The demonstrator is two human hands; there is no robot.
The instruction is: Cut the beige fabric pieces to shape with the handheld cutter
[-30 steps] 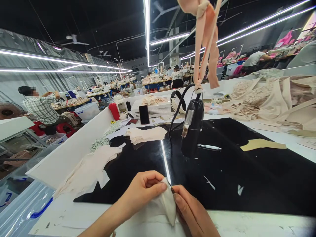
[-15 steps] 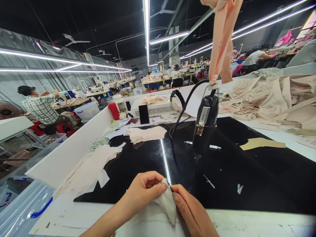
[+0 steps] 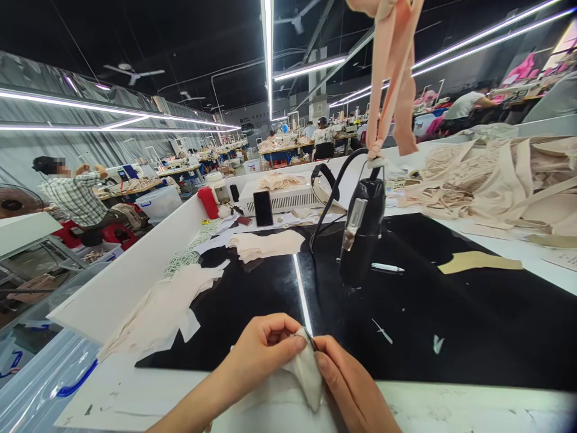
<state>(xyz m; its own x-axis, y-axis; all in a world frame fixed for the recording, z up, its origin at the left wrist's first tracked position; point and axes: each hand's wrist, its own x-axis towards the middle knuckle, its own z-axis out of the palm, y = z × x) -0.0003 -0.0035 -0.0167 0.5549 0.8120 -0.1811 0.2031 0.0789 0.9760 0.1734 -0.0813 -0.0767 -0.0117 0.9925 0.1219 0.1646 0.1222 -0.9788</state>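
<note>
Thin, folded off-white cloth [image 3: 309, 379] is at the near edge of a glossy black sheet [image 3: 433, 325], pinched between the left hand's [image 3: 268, 346] thumb and fingers. The right hand [image 3: 345, 382], fingers drawn together, meets a dark sliver beside it; most is hidden, so I cannot tell whether it is gripped. Farther, a hanging black cylindrical device [image 3: 363, 240] hides a slim silvery pen's [image 3: 387, 268] middle. Beyond, a beige fabric-strip pile [image 3: 509, 174] is cut off rightward.

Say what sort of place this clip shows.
Most likely a garment-sewing workshop: white sewing machines stand in the background, a large heap of beige fabric strips lies at the right, and a flat stack of cream fabric pieces sits by the glossy black mat's far edge.
</note>
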